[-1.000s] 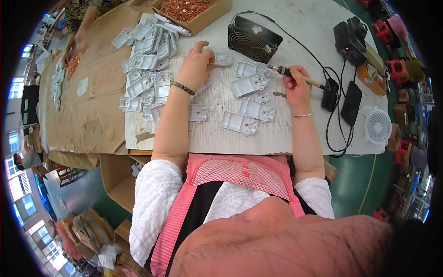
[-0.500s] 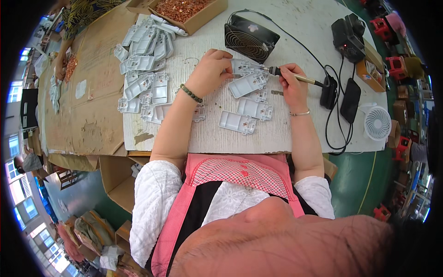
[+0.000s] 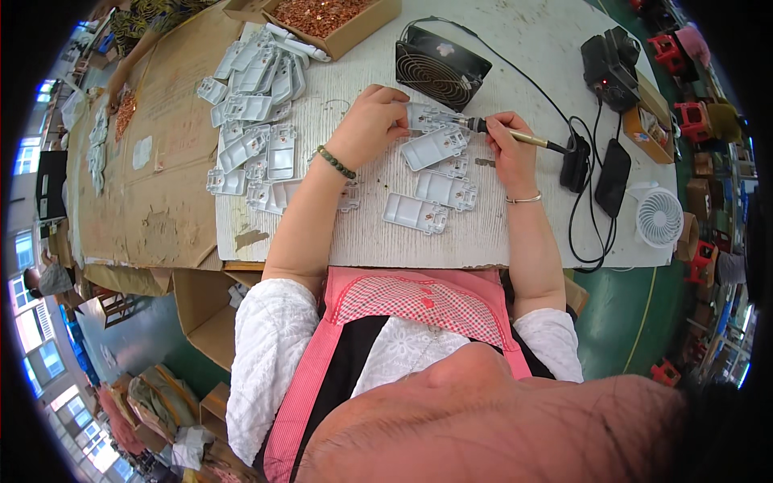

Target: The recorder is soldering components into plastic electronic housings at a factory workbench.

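Note:
My right hand (image 3: 512, 145) is closed around a soldering iron (image 3: 523, 137), its tip pointing left. That tip meets a white plastic housing (image 3: 424, 117) with small metal parts at its end. The fingers of my left hand (image 3: 372, 121) grip the same housing by its left side. Just below lie several similar housings, one tilted housing (image 3: 433, 148) nearest and a lone housing (image 3: 415, 213) closest to me. A pile of white housings (image 3: 256, 109) spreads left of my left forearm.
A black fan with a round grille (image 3: 443, 68) stands behind my hands. An open box of copper-coloured parts (image 3: 326, 18) sits at the back. To the right are a black power unit (image 3: 610, 68), a phone (image 3: 613, 177), a white fan (image 3: 659, 216) and looping cables. Another person's hand (image 3: 115, 97) is far left.
Both hands stay almost in place, the iron still at the housing. At the far left, the other person's arm has shifted slightly.

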Demonstrator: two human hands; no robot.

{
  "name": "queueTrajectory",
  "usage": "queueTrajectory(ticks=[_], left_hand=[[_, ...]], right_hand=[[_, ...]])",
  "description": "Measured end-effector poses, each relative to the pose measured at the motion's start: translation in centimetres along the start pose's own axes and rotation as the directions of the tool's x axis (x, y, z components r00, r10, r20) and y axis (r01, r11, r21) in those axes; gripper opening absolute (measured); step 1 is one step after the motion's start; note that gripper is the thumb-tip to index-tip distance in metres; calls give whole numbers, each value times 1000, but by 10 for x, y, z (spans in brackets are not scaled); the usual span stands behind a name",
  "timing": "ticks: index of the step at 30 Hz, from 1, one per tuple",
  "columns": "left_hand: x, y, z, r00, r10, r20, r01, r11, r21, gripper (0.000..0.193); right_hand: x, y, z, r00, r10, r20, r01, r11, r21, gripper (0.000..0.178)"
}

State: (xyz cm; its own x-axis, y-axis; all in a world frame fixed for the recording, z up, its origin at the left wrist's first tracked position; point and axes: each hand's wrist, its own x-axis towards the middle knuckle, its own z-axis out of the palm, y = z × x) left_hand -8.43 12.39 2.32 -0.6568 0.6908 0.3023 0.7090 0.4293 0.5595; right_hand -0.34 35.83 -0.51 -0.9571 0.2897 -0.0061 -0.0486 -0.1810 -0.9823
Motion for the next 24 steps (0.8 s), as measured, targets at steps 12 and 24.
queueTrajectory(ticks=[12, 24], left_hand=[[1, 1, 2, 999, 34, 1, -34, 999, 8, 10], [1, -1, 2, 999, 45, 1, -45, 999, 8, 10]], right_hand=[[-2, 0, -2, 999, 23, 32, -24, 1000, 3, 10], [-1, 1, -2, 1000, 13, 28, -12, 999, -31, 9]])
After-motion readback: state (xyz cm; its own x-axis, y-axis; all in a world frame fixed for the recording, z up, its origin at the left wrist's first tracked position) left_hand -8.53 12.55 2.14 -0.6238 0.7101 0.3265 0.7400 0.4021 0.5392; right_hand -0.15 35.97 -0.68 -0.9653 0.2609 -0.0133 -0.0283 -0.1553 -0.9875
